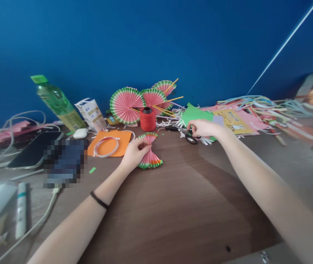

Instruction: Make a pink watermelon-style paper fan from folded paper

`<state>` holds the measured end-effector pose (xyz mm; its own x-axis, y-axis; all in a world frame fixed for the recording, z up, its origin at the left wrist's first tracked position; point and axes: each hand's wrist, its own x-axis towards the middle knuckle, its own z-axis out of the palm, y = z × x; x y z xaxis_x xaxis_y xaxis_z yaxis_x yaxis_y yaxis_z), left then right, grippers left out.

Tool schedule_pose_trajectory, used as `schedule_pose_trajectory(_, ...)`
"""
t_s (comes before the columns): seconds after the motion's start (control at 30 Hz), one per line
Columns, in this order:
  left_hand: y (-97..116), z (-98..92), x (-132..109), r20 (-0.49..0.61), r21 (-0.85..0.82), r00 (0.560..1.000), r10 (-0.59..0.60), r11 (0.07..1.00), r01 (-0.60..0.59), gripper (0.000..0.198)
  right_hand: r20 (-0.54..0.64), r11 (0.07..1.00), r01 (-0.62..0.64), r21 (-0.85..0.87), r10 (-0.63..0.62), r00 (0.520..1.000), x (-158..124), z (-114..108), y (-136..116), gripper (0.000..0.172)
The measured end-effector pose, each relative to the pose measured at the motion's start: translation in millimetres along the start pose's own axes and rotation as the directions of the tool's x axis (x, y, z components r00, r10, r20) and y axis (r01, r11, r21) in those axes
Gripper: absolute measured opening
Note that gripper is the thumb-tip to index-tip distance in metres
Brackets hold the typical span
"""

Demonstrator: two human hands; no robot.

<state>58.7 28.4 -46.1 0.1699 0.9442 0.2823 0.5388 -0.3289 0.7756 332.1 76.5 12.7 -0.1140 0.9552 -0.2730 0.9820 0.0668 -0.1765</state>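
My left hand point(135, 153) pinches a pleated paper fan point(151, 160) at its narrow middle. The fan is pink with green and orange edges, and its two ends spread out like a bow. Over to the right, the fingers of my right hand point(202, 128) are closed at the handles of black scissors point(190, 138). The scissors lie near the paper pile, blades pointing left. Just behind the fan stands a spool of red thread point(148, 121). Finished round pink-and-green fans point(127, 106) on sticks lean against the blue wall.
Orange paper point(93, 146) with a roll of tape point(106, 147) lies left of the fan. Further left are a green bottle point(59, 102), a carton point(93, 115), phones point(35, 150), cables and a marker point(21, 211). Coloured paper point(233, 121) and strips cover the back right.
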Motion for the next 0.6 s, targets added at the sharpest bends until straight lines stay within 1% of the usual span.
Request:
schedule_pose_trajectory(0.13, -1.1, -0.1, 0.0, 0.0, -0.002, 1.0, 0.003, 1.0, -0.003, 0.011, -0.033, 0.993, 0.007, -0.121, -0.011, 0.999, -0.2, 3.3, -7.4, 0.039)
schedule_pose_trajectory(0.2, -2.0, 0.1, 0.2, 0.005, -0.004, 1.0, 0.002, 1.0, -0.002, 0.014, -0.015, 0.982, 0.008, -0.187, -0.011, 1.0, 1.7, 6.5, -9.3, 0.039)
schedule_pose_trajectory(0.3, -2.9, 0.3, 0.6, 0.018, -0.006, 1.0, 0.006, 1.0, -0.006, 0.016, 0.006, 0.964, -0.019, -0.264, 0.021, 1.0, 3.4, 9.3, -10.1, 0.04)
schedule_pose_trajectory(0.37, -2.8, 0.4, 0.6, 0.022, -0.006, 1.0, 0.005, 1.0, -0.005, 0.016, 0.017, 0.966, -0.018, -0.257, 0.023, 1.0, 2.9, 8.5, -9.0, 0.038)
schedule_pose_trajectory(0.47, -1.8, 0.2, 0.0, 0.022, -0.016, 1.0, -0.006, 1.0, 0.007, 0.016, 0.077, 0.987, 0.019, -0.157, -0.007, 0.997, 0.6, 5.1, -5.9, 0.034)
schedule_pose_trajectory(0.53, -1.3, 0.0, -0.5, 0.024, -0.018, 1.0, -0.012, 1.0, 0.012, 0.016, 0.092, 0.994, 0.029, -0.104, -0.019, 0.996, -0.8, 4.0, -5.0, 0.041)
schedule_pose_trajectory(0.6, -1.0, -0.1, -0.9, 0.028, -0.016, 1.0, -0.011, 1.0, 0.012, 0.015, 0.072, 0.993, 0.025, -0.117, -0.017, 0.997, -1.1, 5.0, -6.0, 0.047)
